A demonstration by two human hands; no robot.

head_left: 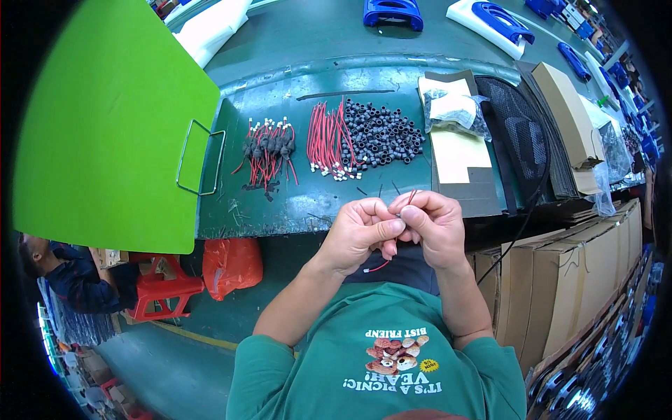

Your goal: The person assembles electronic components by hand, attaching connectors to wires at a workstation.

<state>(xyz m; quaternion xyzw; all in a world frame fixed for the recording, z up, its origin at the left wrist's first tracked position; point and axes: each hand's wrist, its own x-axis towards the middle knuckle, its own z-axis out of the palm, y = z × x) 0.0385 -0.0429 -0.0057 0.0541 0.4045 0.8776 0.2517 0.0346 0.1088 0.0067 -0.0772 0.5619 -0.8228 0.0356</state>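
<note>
Just off the near edge of the green bench, my left hand (364,232) and my right hand (435,225) meet, fingertips pinched together. Between them they grip a thin red wire (379,267) whose white connector dangles below; another bit shows above the fingers. What else the fingertips cover is hidden. Ahead on the bench lies a row of red wires (325,140) with white connectors. Right beside it spreads a heap of small black ring-shaped caps (385,133). To the left sits a bunch of red wires with black covered parts (269,150).
A large lime-green board (115,133) with a metal handle stands at left. Cardboard with a plastic bag (458,115) and a black mesh item (514,119) lie right. Cartons (560,280) stand lower right. An orange bag (232,267), a red stool (164,288) and another person (77,280) are lower left.
</note>
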